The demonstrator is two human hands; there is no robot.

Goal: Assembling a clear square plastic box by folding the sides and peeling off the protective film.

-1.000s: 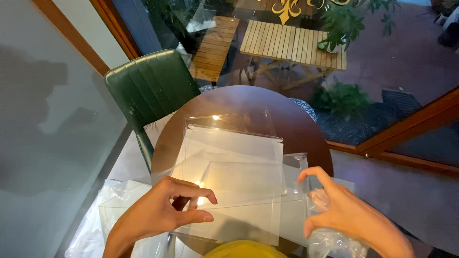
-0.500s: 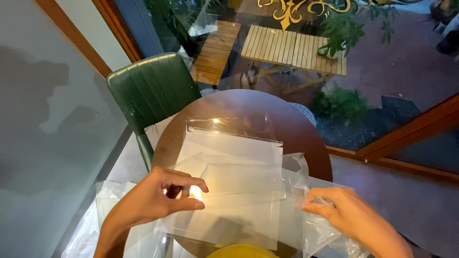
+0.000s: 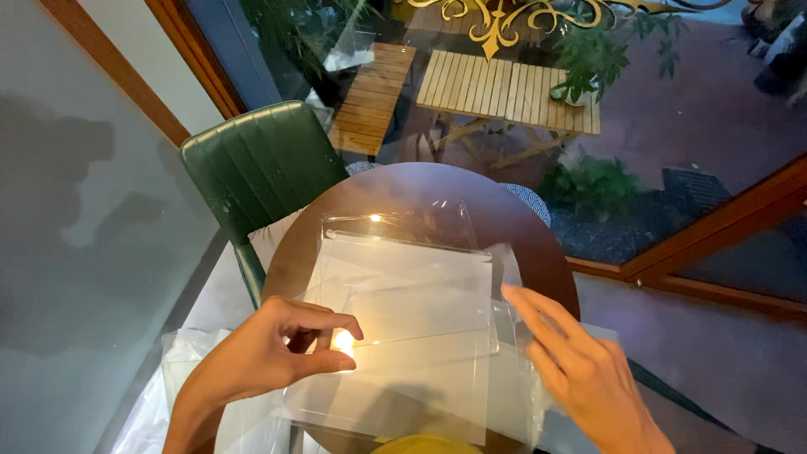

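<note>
A stack of clear plastic sheets or bags (image 3: 403,311) lies on a small round brown table (image 3: 437,189). My left hand (image 3: 269,353) pinches the left edge of the top sheet between thumb and forefinger, where a light glares. My right hand (image 3: 580,378) hovers flat with fingers spread over the right edge of the stack, holding nothing. One more clear piece (image 3: 403,220) lies at the far end of the stack.
A green padded chair (image 3: 256,172) stands at the table's far left. Crumpled clear plastic (image 3: 181,387) hangs off the near left. A yellow object (image 3: 424,444) shows at the bottom edge. Behind the glass are wooden tables and plants.
My right hand let go of a crumpled clear bag and rose, opening over the stack's right edge. My left hand stayed pinched at the left edge of the sheet.
</note>
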